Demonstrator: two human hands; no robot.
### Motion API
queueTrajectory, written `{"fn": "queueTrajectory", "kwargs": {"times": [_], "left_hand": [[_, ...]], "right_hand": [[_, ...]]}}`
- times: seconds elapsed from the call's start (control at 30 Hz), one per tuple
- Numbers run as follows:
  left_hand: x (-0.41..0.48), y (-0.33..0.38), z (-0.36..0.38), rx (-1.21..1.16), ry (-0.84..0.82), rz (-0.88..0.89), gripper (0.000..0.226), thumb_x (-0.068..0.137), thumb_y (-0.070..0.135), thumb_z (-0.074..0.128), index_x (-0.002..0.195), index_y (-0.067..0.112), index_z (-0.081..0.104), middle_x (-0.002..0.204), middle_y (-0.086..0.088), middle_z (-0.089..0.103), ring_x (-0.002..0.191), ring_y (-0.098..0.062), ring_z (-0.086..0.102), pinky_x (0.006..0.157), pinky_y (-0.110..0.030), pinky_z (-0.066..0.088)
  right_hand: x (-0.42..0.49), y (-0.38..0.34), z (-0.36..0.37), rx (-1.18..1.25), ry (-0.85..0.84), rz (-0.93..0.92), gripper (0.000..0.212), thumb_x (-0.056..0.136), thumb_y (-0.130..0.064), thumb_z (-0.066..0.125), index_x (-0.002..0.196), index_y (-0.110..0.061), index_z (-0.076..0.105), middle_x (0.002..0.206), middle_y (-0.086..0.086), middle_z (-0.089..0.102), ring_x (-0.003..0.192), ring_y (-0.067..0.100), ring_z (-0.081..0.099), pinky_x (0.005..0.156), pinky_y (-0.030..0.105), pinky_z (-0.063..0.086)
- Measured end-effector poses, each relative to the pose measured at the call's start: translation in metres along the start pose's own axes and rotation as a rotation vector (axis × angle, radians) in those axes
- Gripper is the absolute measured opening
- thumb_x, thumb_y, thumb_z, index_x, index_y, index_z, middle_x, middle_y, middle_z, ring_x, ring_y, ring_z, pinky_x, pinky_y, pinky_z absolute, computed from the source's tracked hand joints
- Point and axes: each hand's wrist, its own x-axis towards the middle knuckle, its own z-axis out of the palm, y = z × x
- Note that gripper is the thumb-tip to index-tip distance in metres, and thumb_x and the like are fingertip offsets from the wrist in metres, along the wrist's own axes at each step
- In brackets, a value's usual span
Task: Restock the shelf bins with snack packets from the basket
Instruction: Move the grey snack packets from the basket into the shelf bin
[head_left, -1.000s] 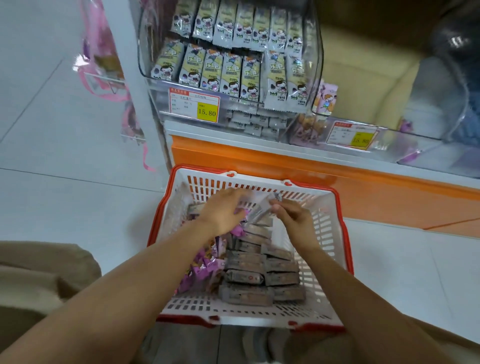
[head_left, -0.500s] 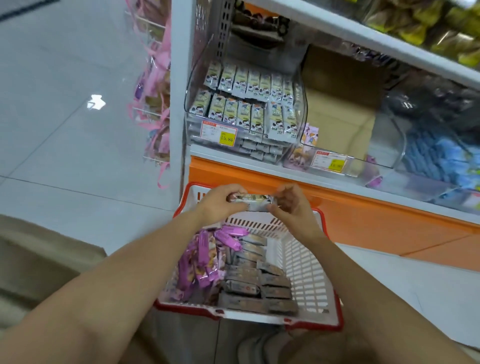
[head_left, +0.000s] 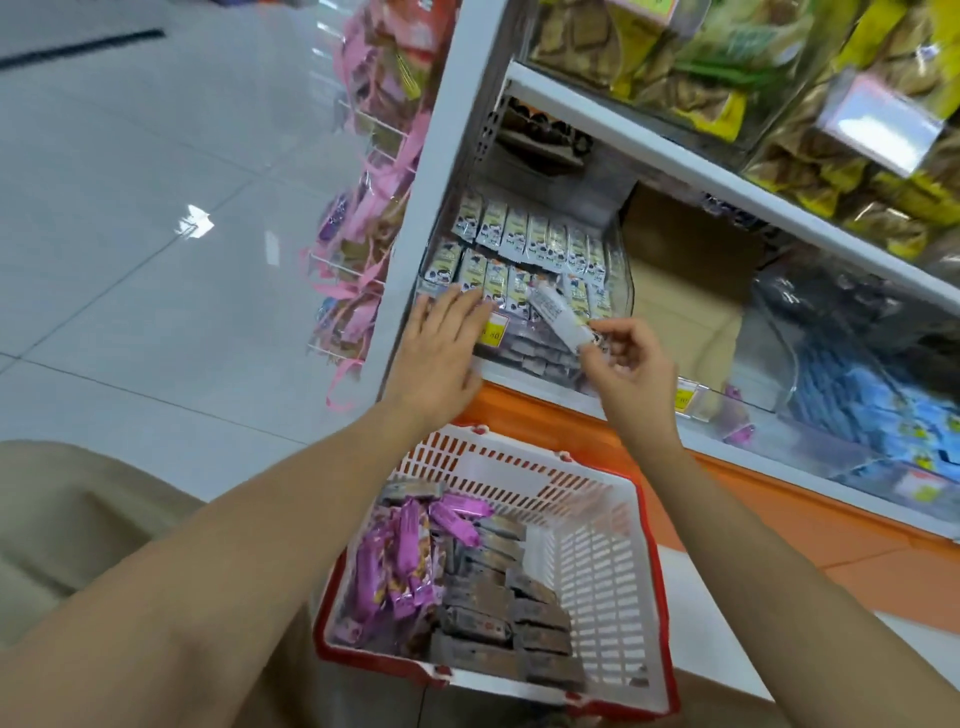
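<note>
A white basket with a red rim (head_left: 608, 551) sits on the floor below me, holding purple packets (head_left: 400, 561) on its left and stacked grey-brown packets (head_left: 498, 618) in its middle. My right hand (head_left: 621, 374) pinches one silver snack packet (head_left: 556, 317) and holds it tilted in front of the clear shelf bin (head_left: 621, 291), which is filled with rows of matching packets (head_left: 524, 249). My left hand (head_left: 441, 343) reaches out with straight fingers to the bin's front left corner, over the price tag (head_left: 492, 332).
A neighbouring clear bin (head_left: 748, 410) to the right looks nearly bare, with blue packets (head_left: 883, 415) beyond it. Bagged snacks (head_left: 727, 78) fill the shelf above. Pink-ribboned goods (head_left: 363, 244) hang on the rack's left side. Tiled floor lies to the left.
Both hands lifted a packet out of the basket and rose to the shelf bin. My left hand let go of it and moved to the bin's front; my right hand keeps the packet.
</note>
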Motion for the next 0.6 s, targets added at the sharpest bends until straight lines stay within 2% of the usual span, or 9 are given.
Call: {"fn": "queueTrajectory", "kwargs": {"times": [0.1, 0.17, 0.27, 0.37, 0.47, 0.53, 0.6], "left_hand": [[0.001, -0.003, 0.006, 0.152, -0.073, -0.007, 0.087, 0.090, 0.030, 0.054, 0.156, 0.019, -0.002, 0.164, -0.004, 0.003, 0.151, -0.025, -0.006, 0.122, -0.049, -0.002], [0.002, -0.003, 0.005, 0.189, -0.074, -0.008, 0.089, 0.091, 0.031, 0.052, 0.156, 0.019, -0.007, 0.164, -0.003, 0.001, 0.151, -0.024, -0.008, 0.121, -0.050, -0.003], [0.002, -0.005, 0.005, 0.196, -0.085, -0.009, 0.090, 0.092, 0.030, 0.053, 0.155, 0.019, -0.010, 0.164, -0.003, -0.002, 0.151, -0.024, -0.009, 0.121, -0.052, -0.003], [0.003, -0.005, 0.007, 0.193, -0.088, -0.014, 0.091, 0.092, 0.028, 0.054, 0.155, 0.020, -0.011, 0.165, -0.003, -0.003, 0.151, -0.024, -0.010, 0.120, -0.052, -0.003], [0.003, -0.005, 0.010, 0.157, -0.064, -0.018, 0.090, 0.091, 0.023, 0.056, 0.156, 0.020, -0.006, 0.165, -0.003, 0.001, 0.151, -0.024, -0.008, 0.121, -0.052, -0.003], [0.004, -0.006, 0.013, 0.148, -0.048, -0.020, 0.090, 0.090, 0.021, 0.056, 0.156, 0.020, -0.004, 0.165, -0.004, 0.003, 0.151, -0.024, -0.007, 0.121, -0.052, -0.003], [0.004, -0.007, 0.015, 0.146, -0.045, -0.020, 0.089, 0.089, 0.020, 0.055, 0.156, 0.020, -0.004, 0.165, -0.003, 0.003, 0.151, -0.023, -0.007, 0.121, -0.052, -0.003]], "right_hand": [[0.024, -0.004, 0.015, -0.041, 0.100, 0.044, 0.012, 0.088, -0.012, 0.067, 0.099, -0.016, 0.063, 0.078, -0.003, 0.052, 0.062, -0.003, 0.044, 0.056, 0.010, 0.037], [0.039, 0.001, 0.026, -0.159, 0.118, 0.049, 0.011, 0.086, -0.022, 0.068, 0.096, -0.020, 0.064, 0.080, -0.007, 0.055, 0.068, 0.000, 0.046, 0.061, 0.015, 0.038], [0.053, 0.008, 0.040, -0.322, 0.098, 0.037, 0.016, 0.087, -0.031, 0.070, 0.095, -0.018, 0.063, 0.088, -0.004, 0.057, 0.078, 0.010, 0.052, 0.064, 0.017, 0.038], [0.060, 0.015, 0.050, -0.444, 0.070, 0.019, 0.020, 0.085, -0.034, 0.070, 0.093, -0.016, 0.063, 0.088, 0.001, 0.056, 0.083, 0.019, 0.055, 0.073, 0.032, 0.046], [0.064, 0.023, 0.053, -0.492, 0.028, 0.042, 0.021, 0.082, -0.043, 0.069, 0.087, -0.024, 0.061, 0.085, 0.002, 0.058, 0.095, 0.030, 0.059, 0.087, 0.048, 0.051], [0.065, 0.025, 0.051, -0.484, 0.025, 0.048, 0.022, 0.083, -0.043, 0.070, 0.088, -0.023, 0.064, 0.085, 0.003, 0.059, 0.091, 0.027, 0.059, 0.086, 0.046, 0.052], [0.065, 0.025, 0.048, -0.478, 0.015, 0.033, 0.024, 0.085, -0.040, 0.070, 0.092, -0.018, 0.069, 0.087, 0.006, 0.060, 0.083, 0.020, 0.056, 0.076, 0.035, 0.049]]}}
